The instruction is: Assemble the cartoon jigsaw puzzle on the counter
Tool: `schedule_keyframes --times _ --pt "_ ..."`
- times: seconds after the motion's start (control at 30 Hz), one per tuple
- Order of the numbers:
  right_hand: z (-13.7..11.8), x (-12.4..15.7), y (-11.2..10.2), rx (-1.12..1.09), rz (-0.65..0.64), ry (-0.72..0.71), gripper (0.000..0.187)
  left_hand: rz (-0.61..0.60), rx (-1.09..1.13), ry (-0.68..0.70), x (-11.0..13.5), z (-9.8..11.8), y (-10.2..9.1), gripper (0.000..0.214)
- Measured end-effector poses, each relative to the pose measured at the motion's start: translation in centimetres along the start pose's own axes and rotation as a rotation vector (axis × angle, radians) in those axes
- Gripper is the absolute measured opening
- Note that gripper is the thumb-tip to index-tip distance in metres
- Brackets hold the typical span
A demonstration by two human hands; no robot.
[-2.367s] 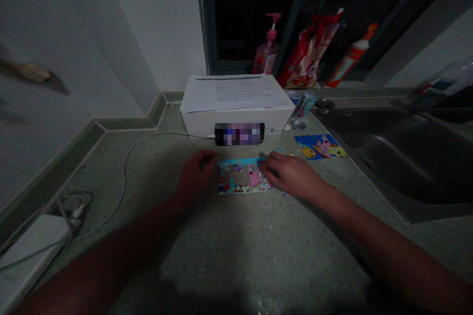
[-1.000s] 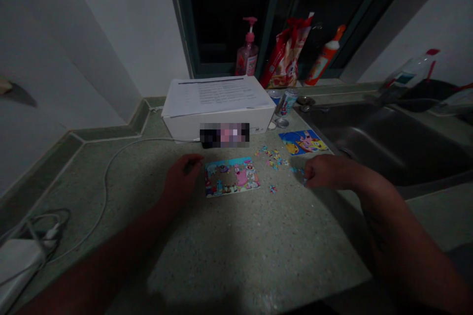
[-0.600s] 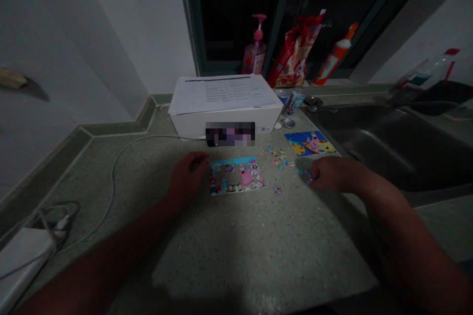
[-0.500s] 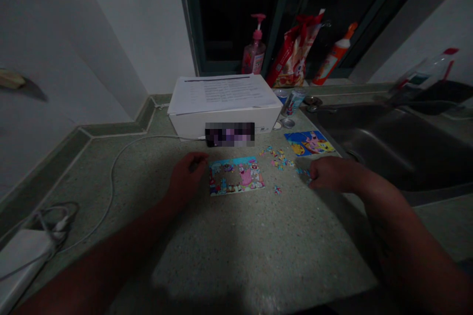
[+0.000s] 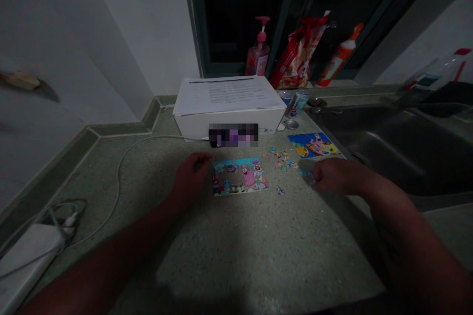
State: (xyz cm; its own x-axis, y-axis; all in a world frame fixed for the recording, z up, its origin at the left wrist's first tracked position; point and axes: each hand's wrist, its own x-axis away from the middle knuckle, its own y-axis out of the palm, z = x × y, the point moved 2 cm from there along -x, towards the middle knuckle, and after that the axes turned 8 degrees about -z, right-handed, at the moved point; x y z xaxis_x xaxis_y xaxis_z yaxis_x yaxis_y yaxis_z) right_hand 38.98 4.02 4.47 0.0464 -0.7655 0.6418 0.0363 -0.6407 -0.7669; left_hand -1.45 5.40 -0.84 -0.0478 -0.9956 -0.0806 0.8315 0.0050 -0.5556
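A partly filled jigsaw puzzle (image 5: pixel 254 182) with a cartoon picture lies flat on the counter, a bare patch showing left of its middle. My left hand (image 5: pixel 192 174) rests beside its left edge with the fingers curled in; whatever they hold, if anything, is hidden. Farther right, my right hand (image 5: pixel 338 176) is low over the counter, closed, its fingertips at a few blue puzzle pieces (image 5: pixel 303 173). Between the puzzle and that hand lies a scatter of loose pieces (image 5: pixel 283 160). A small cluster of pieces (image 5: pixel 281 191) sits nearer me. Behind my right hand lies a blue cartoon picture card (image 5: pixel 314 144).
A white box (image 5: pixel 229 120) topped with printed paper stands at the back, a phone (image 5: pixel 232 136) leaning on it, its cable (image 5: pixel 118 172) running left. A can (image 5: pixel 297 103) stands beside the box. The metal sink (image 5: pixel 399 152) borders the right; a pump bottle (image 5: pixel 257 56) stands behind.
The whole view has shifted slightly, so everything appears a little farther right. Both hands keep nearly the same place and pose beside the puzzle and the pieces.
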Motion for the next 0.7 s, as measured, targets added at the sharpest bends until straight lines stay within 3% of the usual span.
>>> schedule_keyframes --times 0.23,0.7 --pt "0.1 -0.3 0.3 -0.070 0.039 -0.078 0.001 -0.010 0.024 0.000 0.1 0.0 0.1 0.023" --pt "-1.2 -0.4 0.2 -0.174 0.062 -0.211 0.004 -0.014 0.025 -0.004 0.0 -0.1 0.2 0.026"
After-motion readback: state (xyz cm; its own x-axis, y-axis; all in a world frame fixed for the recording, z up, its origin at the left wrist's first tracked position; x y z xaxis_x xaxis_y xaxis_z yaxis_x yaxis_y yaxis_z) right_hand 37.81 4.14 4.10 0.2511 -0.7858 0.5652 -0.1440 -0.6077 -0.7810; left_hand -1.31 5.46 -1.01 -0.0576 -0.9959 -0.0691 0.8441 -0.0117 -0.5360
